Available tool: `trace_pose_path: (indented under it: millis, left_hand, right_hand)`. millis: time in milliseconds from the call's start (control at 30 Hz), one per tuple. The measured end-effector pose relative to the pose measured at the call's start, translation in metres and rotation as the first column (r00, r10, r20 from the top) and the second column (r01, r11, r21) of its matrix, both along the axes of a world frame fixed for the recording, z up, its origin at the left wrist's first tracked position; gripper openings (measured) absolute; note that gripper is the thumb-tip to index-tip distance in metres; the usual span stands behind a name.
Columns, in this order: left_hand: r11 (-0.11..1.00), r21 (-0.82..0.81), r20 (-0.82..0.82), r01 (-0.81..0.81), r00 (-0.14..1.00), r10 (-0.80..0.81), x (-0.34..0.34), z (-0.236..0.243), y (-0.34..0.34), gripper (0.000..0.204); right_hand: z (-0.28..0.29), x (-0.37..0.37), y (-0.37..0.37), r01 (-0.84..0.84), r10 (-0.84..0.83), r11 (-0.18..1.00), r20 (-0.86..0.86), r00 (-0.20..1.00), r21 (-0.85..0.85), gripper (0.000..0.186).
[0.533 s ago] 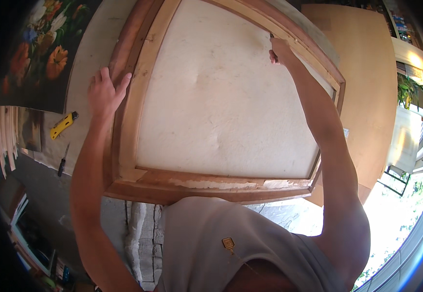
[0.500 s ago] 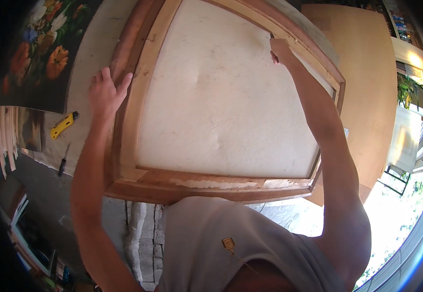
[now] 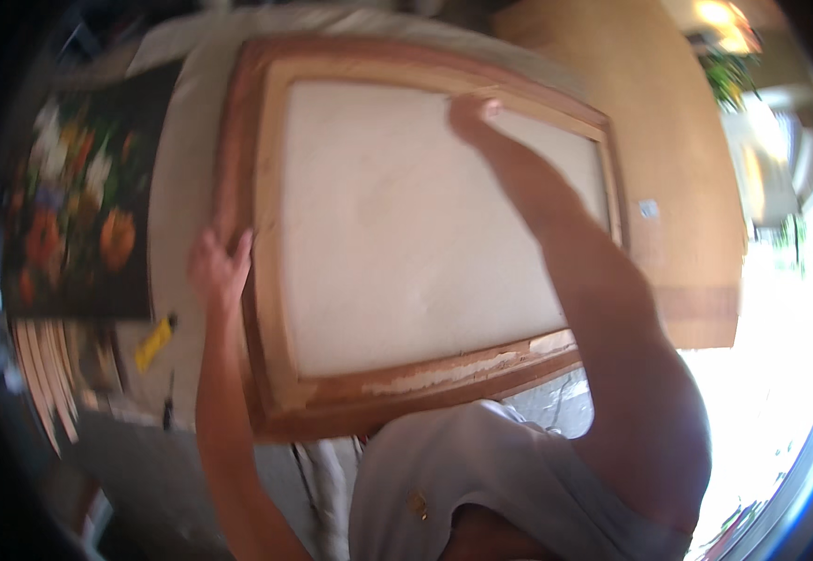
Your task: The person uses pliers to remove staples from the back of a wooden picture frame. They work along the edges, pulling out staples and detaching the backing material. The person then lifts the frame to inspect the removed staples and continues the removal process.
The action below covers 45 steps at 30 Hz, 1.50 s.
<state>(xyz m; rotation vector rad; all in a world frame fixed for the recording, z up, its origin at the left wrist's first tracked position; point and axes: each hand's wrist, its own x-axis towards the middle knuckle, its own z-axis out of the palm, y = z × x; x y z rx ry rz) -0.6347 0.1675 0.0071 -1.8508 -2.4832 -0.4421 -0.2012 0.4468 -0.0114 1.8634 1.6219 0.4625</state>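
Observation:
In front of me lies a large reddish-brown wooden picture frame (image 3: 276, 425) with a lighter wooden inner frame (image 3: 271, 280) around a pale canvas panel (image 3: 406, 243). My left hand (image 3: 220, 266) rests on the outer left edge, thumb and fingers spread apart. Across the panel reaches my right arm. My right hand (image 3: 474, 110), blurred, is closed at the far inner edge. Half a second ago a small dark tip showed at its fingers; now what it holds cannot be made out.
Left of the frame lies a dark flower painting (image 3: 98, 196). Below it are a yellow-handled cutter (image 3: 154, 344), a dark slim tool (image 3: 169, 411) and several wooden strips (image 3: 47, 379). A light wooden board (image 3: 668, 159) stretches along the right side.
My view has shifted and turned, so the whole far edge of the frame now shows. Both hands stay at about the same places on it; the right hand's pose has changed.

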Motion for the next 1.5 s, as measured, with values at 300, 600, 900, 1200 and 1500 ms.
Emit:
trace_pose_path:
  millis: [300,600,900,1200,1500]
  left_hand:
    - [0.996,-0.077,0.022,0.042,0.999,-0.041,-0.009,-0.016,-0.01,0.076]
    - [0.991,-0.134,0.045,0.004,0.999,0.002,0.016,0.026,0.0,0.082]
    - [0.972,-0.125,0.075,0.197,0.979,-0.189,0.092,0.002,0.046,0.084]
    - [0.988,-0.121,0.115,0.092,0.99,-0.079,0.017,-0.027,0.054,0.086]
    - [0.986,-0.105,0.029,-0.126,0.991,0.13,-0.034,-0.017,-0.011,0.079]
  right_hand:
    - [0.049,0.003,-0.076,0.033,-0.012,0.999,-0.753,0.658,0.013,0.033]
    - [0.129,0.071,-0.23,0.203,-0.183,0.807,-0.562,-0.807,-0.554,0.047]
    - [0.085,0.121,-0.369,0.187,0.155,0.707,-0.109,-0.982,-0.682,0.047]
    - [0.076,0.109,-0.379,0.173,0.199,0.627,-0.058,-0.978,-0.76,0.037]
    - [0.089,0.064,-0.275,-0.045,-0.055,0.775,0.004,-0.998,-0.631,0.056]
